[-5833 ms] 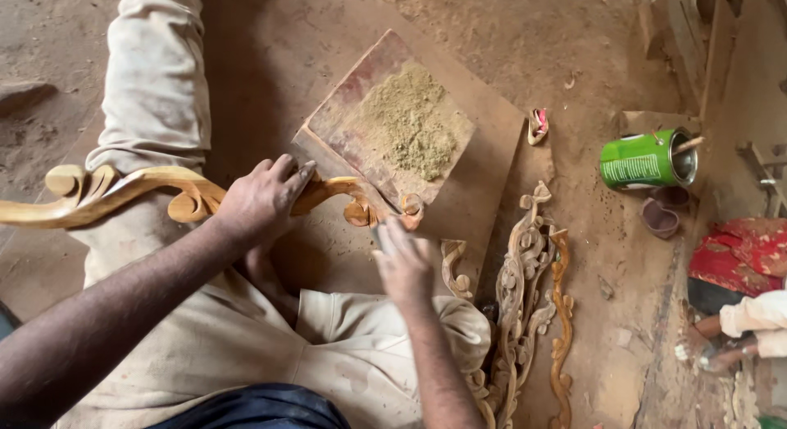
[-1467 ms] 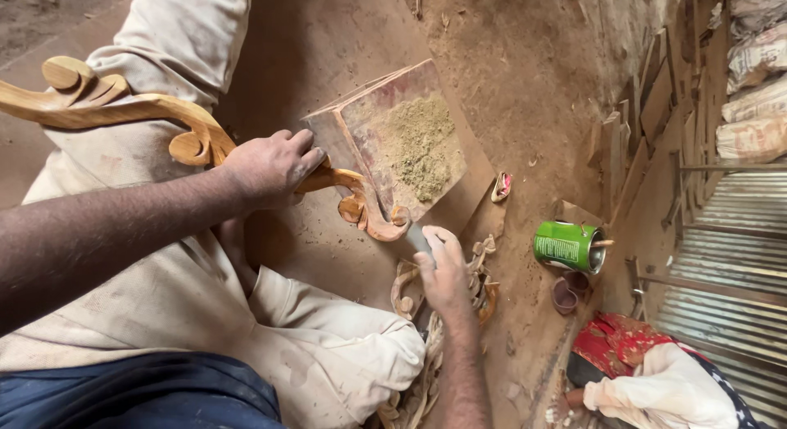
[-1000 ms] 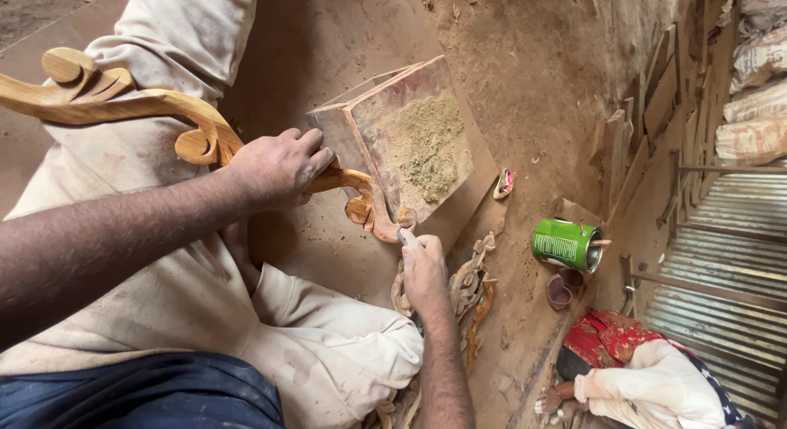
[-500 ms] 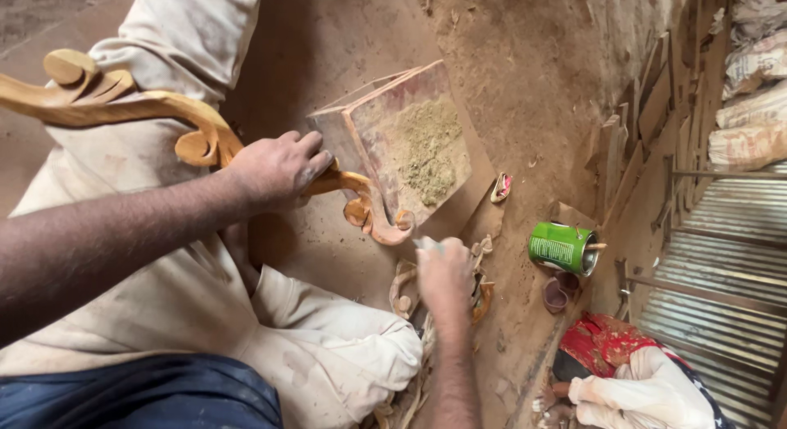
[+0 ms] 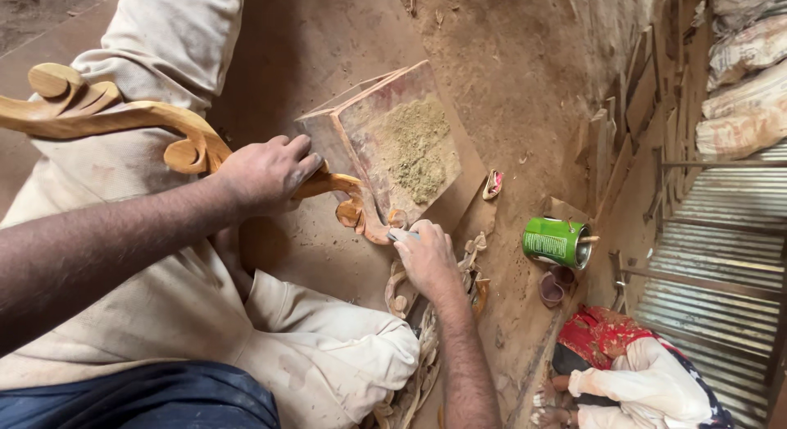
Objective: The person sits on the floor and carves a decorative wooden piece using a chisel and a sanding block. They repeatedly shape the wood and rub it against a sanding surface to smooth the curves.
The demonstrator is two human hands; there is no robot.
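Observation:
My left hand (image 5: 266,174) grips a long carved wooden scroll piece (image 5: 115,118) that lies across my lap and runs to the right. Its curled end (image 5: 369,217) rests against a slanted wooden board (image 5: 373,134) with a heap of greenish-brown paste (image 5: 416,149) on it. My right hand (image 5: 425,257) is closed on a small pale tool (image 5: 402,234) whose tip touches the curled end. Most of the tool is hidden inside the fingers.
More carved wooden ornaments (image 5: 426,347) lie on the dusty floor under my right forearm. A green tin (image 5: 556,241) lies on its side at the right, two small bowls (image 5: 553,286) beside it. Another person in red and white cloth (image 5: 631,372) sits at the lower right. Corrugated metal sheets (image 5: 721,257) stand along the right.
My right hand has moved up from the floor ornaments to the curled end of the carved piece with the tool. My left hand keeps the same hold.

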